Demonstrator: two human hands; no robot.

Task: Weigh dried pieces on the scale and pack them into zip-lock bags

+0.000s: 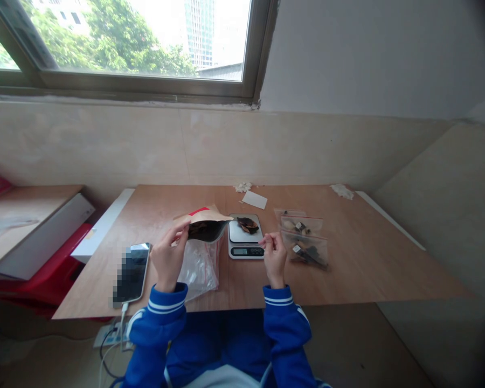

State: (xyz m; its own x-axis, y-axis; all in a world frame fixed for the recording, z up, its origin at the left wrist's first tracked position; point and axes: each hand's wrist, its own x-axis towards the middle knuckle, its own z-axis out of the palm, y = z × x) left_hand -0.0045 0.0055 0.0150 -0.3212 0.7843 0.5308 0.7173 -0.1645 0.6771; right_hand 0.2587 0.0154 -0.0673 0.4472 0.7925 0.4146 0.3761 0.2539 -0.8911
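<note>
My left hand [170, 256] grips the edge of a kraft paper pouch [213, 214], tilted so its dark mouth gapes toward me. Inside the pouch it is too dark to make out much. Right of it stands a digital kitchen scale [235, 237] with dark brown dried slices [248, 225] heaped on its plate. My right hand [274, 253] is beside the scale's front right corner, thumb and fingers pinched together; whatever is between them is too small to name. Beneath the pouch lie clear zip bags [199, 269], partly covered by it.
Several zip bags of dried pieces [310, 253] lie right of the scale. A white card [254, 200] and white crumpled bits [243, 187] are behind it. On the left, a phone [135, 275] rests with a cable [124, 312] running over the table's front edge [222, 302].
</note>
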